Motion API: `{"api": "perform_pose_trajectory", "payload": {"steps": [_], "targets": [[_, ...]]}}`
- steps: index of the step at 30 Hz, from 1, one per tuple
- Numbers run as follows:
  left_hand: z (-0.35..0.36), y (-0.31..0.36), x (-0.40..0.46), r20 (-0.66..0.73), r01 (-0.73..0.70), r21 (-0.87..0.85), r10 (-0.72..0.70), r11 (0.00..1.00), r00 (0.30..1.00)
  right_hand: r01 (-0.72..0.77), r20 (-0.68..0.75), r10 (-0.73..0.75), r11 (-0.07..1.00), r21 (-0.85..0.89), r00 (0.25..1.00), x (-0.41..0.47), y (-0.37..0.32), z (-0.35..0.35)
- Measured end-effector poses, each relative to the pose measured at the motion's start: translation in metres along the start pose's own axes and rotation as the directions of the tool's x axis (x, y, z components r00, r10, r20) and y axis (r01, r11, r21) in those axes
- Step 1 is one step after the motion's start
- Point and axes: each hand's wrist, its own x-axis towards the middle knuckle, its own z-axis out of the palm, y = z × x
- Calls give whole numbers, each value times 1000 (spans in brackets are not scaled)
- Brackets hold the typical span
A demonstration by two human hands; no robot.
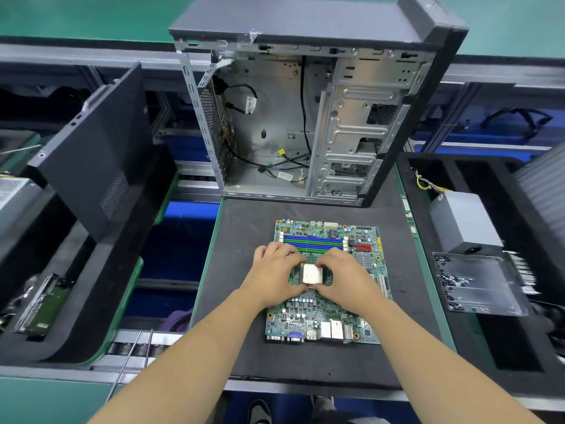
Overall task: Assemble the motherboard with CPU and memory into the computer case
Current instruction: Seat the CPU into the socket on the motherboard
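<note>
Both our left hand (272,276) and right hand (342,275) are pinching the silver chip (312,273) over the green board (324,313), which is lying mid-frame on the dark mat (241,240), below the open case (308,117).

A green floor (61,16) lies beyond a grey conveyor rail (76,55), dark foam trays (477,341) with green edges sit on the bench at both sides over blue bins (180,249), and even light falls from above with soft shadows.
</note>
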Motion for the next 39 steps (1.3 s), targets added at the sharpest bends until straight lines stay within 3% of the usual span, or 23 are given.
{"api": "perform_pose_trajectory", "payload": {"steps": [10,25,39], "targets": [[0,-8,-7,-26,-26,91,29,996,999,3,14,-3,1000,-11,1000,-1,3,0],[7,-9,-12,-46,0,74,3,997,999,-2,53,3,1000,-29,999,5,1,5],[8,1,-1,18,-82,81,80,993,997,-7,78,8,1000,-18,997,4,12,2]]}}
